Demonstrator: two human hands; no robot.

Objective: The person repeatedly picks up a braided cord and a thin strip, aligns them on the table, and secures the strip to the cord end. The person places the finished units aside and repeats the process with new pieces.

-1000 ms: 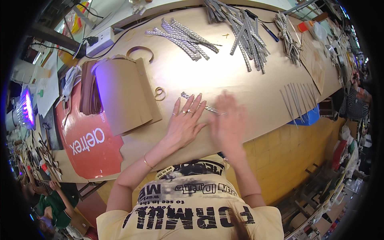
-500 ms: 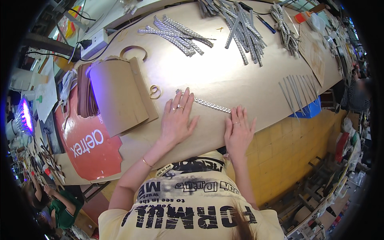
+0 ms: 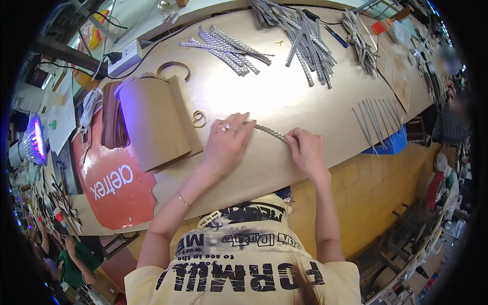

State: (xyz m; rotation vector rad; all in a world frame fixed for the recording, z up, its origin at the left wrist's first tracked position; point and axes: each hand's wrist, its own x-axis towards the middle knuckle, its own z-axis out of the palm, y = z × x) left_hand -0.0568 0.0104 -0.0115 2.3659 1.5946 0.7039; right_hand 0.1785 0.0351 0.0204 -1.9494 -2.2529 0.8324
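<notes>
Fingers of the right hand (image 3: 308,151) pinch the four-o'clock end of a slender silvery braided strip (image 3: 271,132), axis ten-to-four; left hand (image 3: 227,142) (grip unclear) at its ten-o'clock end.

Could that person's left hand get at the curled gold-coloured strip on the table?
Probably yes: the curled gold-coloured strip lies just left of the left hand, with nothing visible between them, though that hand is at one end of the braided strip.
</notes>
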